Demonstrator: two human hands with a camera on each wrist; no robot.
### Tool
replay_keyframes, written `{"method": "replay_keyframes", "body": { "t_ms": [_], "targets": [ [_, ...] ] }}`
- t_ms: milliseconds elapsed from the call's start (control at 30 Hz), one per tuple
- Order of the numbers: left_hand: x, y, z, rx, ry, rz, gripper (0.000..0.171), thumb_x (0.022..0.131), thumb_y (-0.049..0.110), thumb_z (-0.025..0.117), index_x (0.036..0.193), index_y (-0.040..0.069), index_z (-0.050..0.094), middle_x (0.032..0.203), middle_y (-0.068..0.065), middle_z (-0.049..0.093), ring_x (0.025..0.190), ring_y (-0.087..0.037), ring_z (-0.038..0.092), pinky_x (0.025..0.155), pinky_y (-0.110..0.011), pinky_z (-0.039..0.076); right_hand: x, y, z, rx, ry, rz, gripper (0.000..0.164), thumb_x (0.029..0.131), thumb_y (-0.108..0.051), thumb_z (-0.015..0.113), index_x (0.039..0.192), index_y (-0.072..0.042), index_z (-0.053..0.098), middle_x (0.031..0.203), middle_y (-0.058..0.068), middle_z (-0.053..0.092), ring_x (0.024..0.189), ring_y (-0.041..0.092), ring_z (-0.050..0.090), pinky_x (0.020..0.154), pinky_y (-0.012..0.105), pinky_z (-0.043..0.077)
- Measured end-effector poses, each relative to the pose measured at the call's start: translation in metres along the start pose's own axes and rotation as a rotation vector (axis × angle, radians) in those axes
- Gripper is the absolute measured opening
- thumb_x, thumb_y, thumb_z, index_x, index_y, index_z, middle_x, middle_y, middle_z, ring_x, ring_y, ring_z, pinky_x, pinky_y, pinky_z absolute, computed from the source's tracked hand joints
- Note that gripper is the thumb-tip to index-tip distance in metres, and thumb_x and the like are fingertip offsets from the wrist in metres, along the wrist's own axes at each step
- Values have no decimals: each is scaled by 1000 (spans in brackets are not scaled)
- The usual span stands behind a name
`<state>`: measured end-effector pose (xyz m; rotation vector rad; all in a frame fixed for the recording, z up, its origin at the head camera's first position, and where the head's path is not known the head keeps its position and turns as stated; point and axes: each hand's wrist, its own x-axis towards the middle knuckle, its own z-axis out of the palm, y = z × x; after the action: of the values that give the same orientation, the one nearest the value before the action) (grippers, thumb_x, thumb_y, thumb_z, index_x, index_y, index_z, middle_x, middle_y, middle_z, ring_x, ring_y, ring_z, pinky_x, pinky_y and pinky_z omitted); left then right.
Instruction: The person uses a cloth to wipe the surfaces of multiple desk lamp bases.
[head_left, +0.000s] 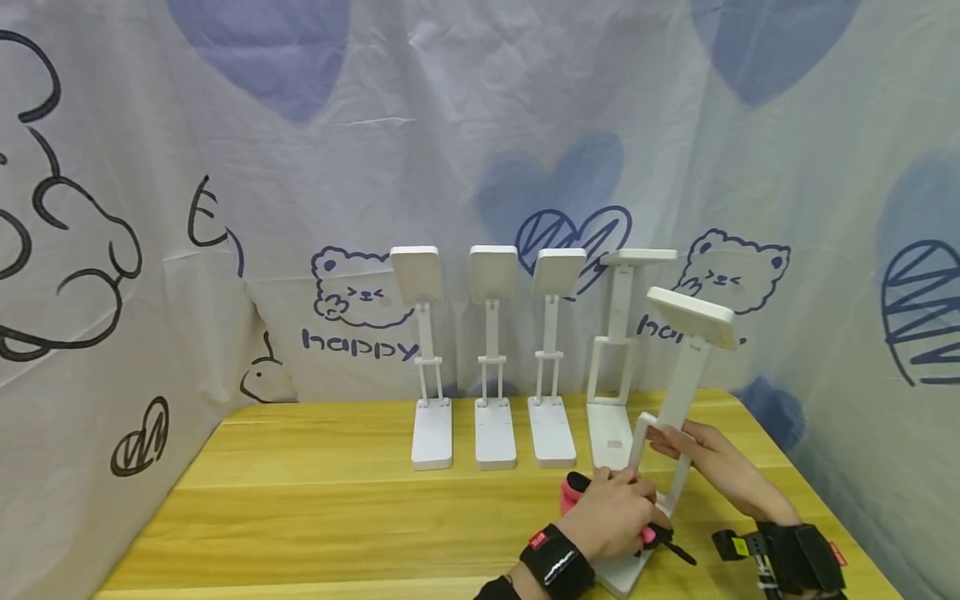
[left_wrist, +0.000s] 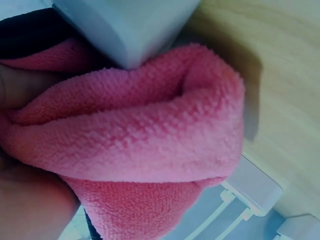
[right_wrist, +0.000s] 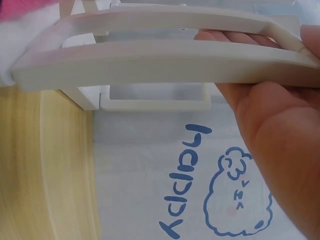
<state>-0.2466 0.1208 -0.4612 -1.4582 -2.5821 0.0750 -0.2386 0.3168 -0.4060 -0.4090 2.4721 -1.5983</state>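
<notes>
A white folding phone stand point(head_left: 684, 383) stands at the table's front right, its head plate tilted. My right hand point(head_left: 720, 467) grips its U-shaped frame point(right_wrist: 150, 62) near the top crossbar, with fingers passing through the opening in the right wrist view. Low down at the stand's base point(head_left: 624, 575), my left hand point(head_left: 611, 512) holds a folded pink cloth point(left_wrist: 150, 130) with black edging. In the left wrist view the fluffy cloth lies against a white corner of the stand. My left hand and the cloth hide much of the base.
Along the back of the wooden table point(head_left: 300, 483) stand several similar white stands, among them the leftmost one point(head_left: 432, 433) and the one nearest my hands point(head_left: 609, 437). A printed curtain point(head_left: 420, 167) hangs close behind them.
</notes>
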Motion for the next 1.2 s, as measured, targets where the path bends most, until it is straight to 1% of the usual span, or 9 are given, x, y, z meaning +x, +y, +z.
{"method": "replay_keyframes", "body": {
  "t_ms": [100, 167, 400, 500, 633, 767, 867, 1067, 1200],
  "targets": [
    [-4, -1, -1, -43, -12, 27, 37, 85, 35, 74, 115, 55, 65, 118, 27, 57, 114, 0, 46, 94, -29, 38, 0, 0, 0, -1, -7, -5, 63, 107, -38, 33, 151, 7, 26, 148, 30, 38, 134, 45, 41, 109, 63, 29],
    [-7, -2, -1, -83, -19, 41, 38, 85, 30, 73, 114, 54, 66, 118, 27, 58, 115, 0, 46, 95, -28, 38, 0, -1, 0, -1, -9, -5, 63, 107, -38, 33, 152, 6, 26, 149, 30, 38, 134, 46, 41, 108, 63, 29],
    [-20, -8, 1, -192, -44, 82, 39, 85, 20, 73, 109, 51, 70, 117, 26, 59, 106, 1, 47, 82, -22, 36, 1, -1, 1, -10, 4, 21, 63, 106, -38, 35, 151, 6, 27, 147, 31, 40, 134, 46, 42, 108, 64, 29],
    [-27, -10, 1, -228, -33, 97, 40, 84, 17, 73, 107, 49, 72, 116, 25, 60, 101, 1, 48, 78, -20, 34, 1, -1, 1, -7, 2, 25, 63, 106, -38, 35, 151, 6, 27, 148, 31, 39, 134, 46, 42, 109, 63, 29],
    [-36, -14, -1, -288, -25, 118, 43, 82, 10, 71, 105, 46, 74, 114, 23, 61, 98, 1, 48, 75, -17, 31, 1, 0, 2, -4, 2, 25, 64, 106, -39, 35, 152, 6, 26, 148, 31, 38, 135, 46, 41, 109, 63, 29],
    [-44, -17, -4, -346, -30, 137, 44, 81, 4, 70, 101, 43, 75, 113, 23, 62, 100, 1, 49, 74, -17, 30, 1, 0, 1, -4, 3, 24, 65, 106, -38, 35, 151, 7, 25, 149, 32, 37, 135, 47, 40, 109, 61, 30],
    [-49, -20, -5, -370, -31, 133, 43, 81, 3, 70, 96, 43, 76, 111, 24, 62, 102, 2, 49, 76, -17, 30, 1, 0, 1, -2, 5, 31, 65, 106, -40, 35, 151, 6, 26, 149, 31, 38, 135, 46, 40, 109, 60, 31],
    [-61, -29, -7, -372, -7, 122, 39, 80, 4, 72, 91, 41, 76, 107, 25, 63, 106, 1, 50, 82, -20, 33, 1, -1, 0, -11, 3, 30, 65, 106, -40, 34, 152, 6, 25, 149, 31, 37, 136, 46, 40, 110, 59, 31],
    [-69, -38, -8, -402, -21, 80, 41, 80, 1, 70, 90, 40, 77, 109, 23, 64, 107, 0, 50, 84, -22, 34, 1, -1, 1, -8, 12, 37, 66, 106, -40, 35, 151, 6, 26, 149, 31, 37, 136, 46, 40, 110, 60, 30]
  ]
}}
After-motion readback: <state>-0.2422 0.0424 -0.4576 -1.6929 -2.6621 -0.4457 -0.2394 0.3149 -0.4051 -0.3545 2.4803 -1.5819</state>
